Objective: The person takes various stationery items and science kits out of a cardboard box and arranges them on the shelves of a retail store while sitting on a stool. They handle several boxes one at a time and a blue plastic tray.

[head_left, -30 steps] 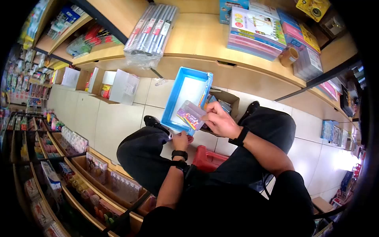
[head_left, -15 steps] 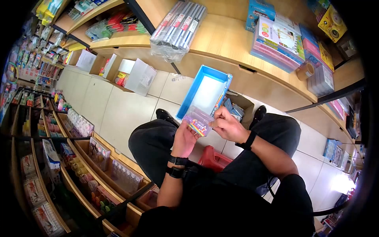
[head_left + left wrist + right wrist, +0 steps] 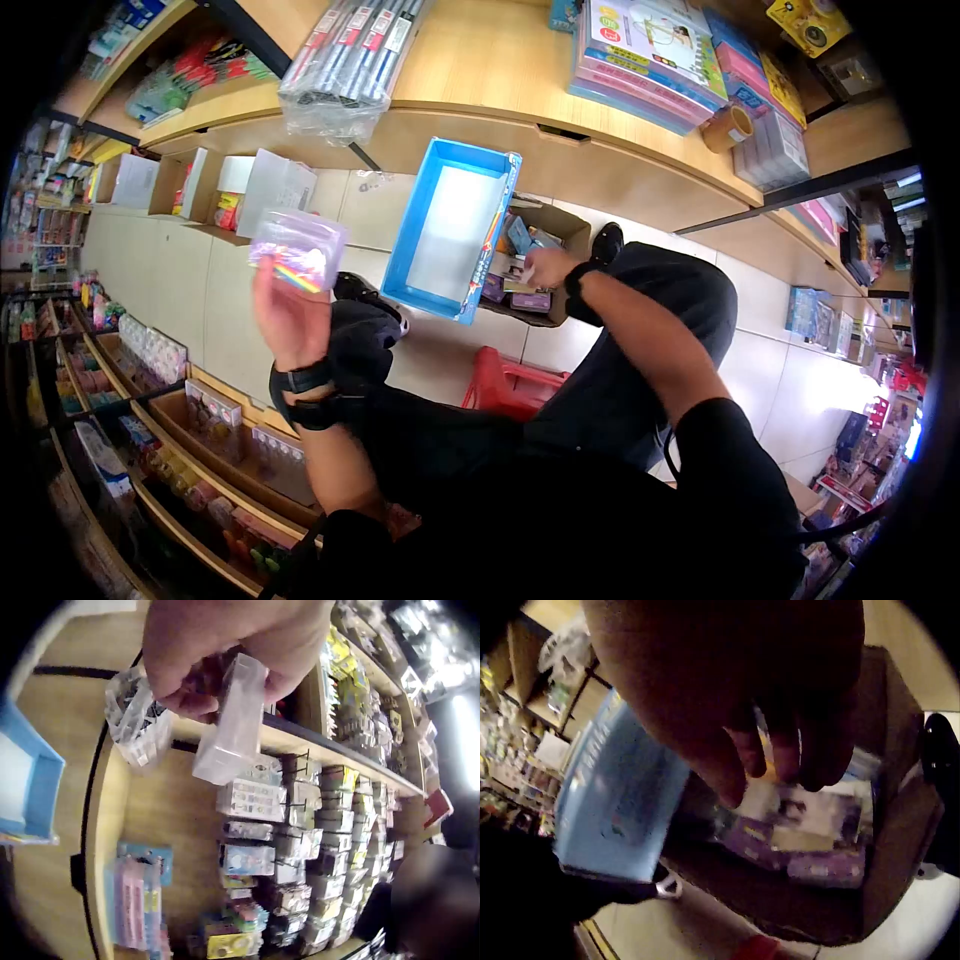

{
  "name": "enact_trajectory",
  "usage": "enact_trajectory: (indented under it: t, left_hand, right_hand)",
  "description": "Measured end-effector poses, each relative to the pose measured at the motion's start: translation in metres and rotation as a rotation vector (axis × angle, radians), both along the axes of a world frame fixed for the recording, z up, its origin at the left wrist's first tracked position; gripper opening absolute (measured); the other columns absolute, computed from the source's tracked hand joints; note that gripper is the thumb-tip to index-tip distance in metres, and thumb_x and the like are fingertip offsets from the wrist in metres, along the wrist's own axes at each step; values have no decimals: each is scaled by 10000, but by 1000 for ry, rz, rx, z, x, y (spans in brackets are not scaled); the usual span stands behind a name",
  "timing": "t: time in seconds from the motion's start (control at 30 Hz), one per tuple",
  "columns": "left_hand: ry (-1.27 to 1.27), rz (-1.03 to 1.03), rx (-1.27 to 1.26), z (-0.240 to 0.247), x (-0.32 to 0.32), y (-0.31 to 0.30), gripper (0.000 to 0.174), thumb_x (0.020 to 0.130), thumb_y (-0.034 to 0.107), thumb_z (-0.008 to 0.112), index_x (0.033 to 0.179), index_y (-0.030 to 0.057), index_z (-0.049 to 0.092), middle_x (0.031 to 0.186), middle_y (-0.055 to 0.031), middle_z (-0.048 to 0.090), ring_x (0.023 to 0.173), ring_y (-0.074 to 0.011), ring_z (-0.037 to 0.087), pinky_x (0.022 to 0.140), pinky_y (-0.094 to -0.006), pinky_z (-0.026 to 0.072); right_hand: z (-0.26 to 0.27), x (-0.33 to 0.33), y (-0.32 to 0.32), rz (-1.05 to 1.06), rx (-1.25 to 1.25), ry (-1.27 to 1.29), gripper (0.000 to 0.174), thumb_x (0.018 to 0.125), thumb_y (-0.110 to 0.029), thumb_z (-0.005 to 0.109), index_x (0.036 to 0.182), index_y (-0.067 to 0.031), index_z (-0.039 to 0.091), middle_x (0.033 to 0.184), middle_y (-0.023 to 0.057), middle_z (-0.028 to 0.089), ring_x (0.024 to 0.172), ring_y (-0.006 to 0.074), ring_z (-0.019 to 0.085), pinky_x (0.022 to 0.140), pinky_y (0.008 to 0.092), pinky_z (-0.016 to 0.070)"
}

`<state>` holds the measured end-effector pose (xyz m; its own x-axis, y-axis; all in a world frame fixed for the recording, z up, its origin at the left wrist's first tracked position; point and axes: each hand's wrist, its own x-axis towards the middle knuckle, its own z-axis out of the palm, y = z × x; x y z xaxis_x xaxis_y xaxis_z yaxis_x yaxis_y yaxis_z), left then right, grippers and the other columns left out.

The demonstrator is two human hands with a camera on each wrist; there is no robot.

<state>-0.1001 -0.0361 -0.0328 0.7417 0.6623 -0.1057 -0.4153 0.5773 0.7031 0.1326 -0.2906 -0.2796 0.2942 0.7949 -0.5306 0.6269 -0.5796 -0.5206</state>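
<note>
In the head view my left hand [image 3: 292, 322] holds up a clear plastic case [image 3: 298, 250] with a purple and rainbow print, left of the blue tray [image 3: 404, 228]. The left wrist view shows this hand [image 3: 236, 637] pinching the case [image 3: 231, 727] edge-on. My right hand [image 3: 548, 268] reaches over a cardboard box [image 3: 575, 232] at the tray's right side. From the right wrist, the fingers of that hand [image 3: 735, 697] hang apart and bent above purple packs [image 3: 825, 868], with nothing visibly gripped. The tray [image 3: 626, 795] stands beside the box; its inside shows a bare white bottom.
Wooden shelving [image 3: 480, 80] runs along the far side, bearing bagged pens [image 3: 352, 65] and stacked books [image 3: 650, 60]. Opened cartons [image 3: 275, 195] stand on the floor at left. A red stool [image 3: 512, 385] is between the legs; display compartments [image 3: 215, 430] line the lower left.
The left hand has carried the case leftward and up, away from the tray. The right hand has let go of the case and moved over the cardboard box.
</note>
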Motion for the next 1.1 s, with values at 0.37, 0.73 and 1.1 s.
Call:
enact_trajectory:
  t: [0.37, 0.73, 1.1]
  left_hand:
    - [-200, 63, 113, -33, -23, 47, 705, 794, 202, 642, 1361, 33, 259, 1450, -190, 169, 1244, -332, 375, 968, -422, 425]
    - [-221, -4, 157, -31, -4, 38, 1019, 653, 293, 797, 1386, 72, 125, 1334, -128, 372, 1230, -275, 401, 999, -453, 394]
    - [-88, 26, 162, -45, -9, 28, 1033, 676, 400, 755, 1401, 52, 107, 1418, -173, 239, 1310, -268, 276, 1051, -467, 310]
  right_hand:
    - [-96, -64, 43, 45, -227, 23, 401, 752, -170, 507, 1130, -38, 536, 1114, 214, 565, 1029, 339, 553, 917, 406, 420]
    - [-77, -49, 57, -195, -177, 71, 345, 778, -162, 523, 1118, -111, 550, 1142, 155, 574, 1060, 308, 550, 950, 504, 347]
    - [-85, -39, 54, -27, -116, 84, 331, 735, -95, 544, 1063, -79, 586, 1112, 185, 580, 1044, 351, 543, 865, 415, 453]
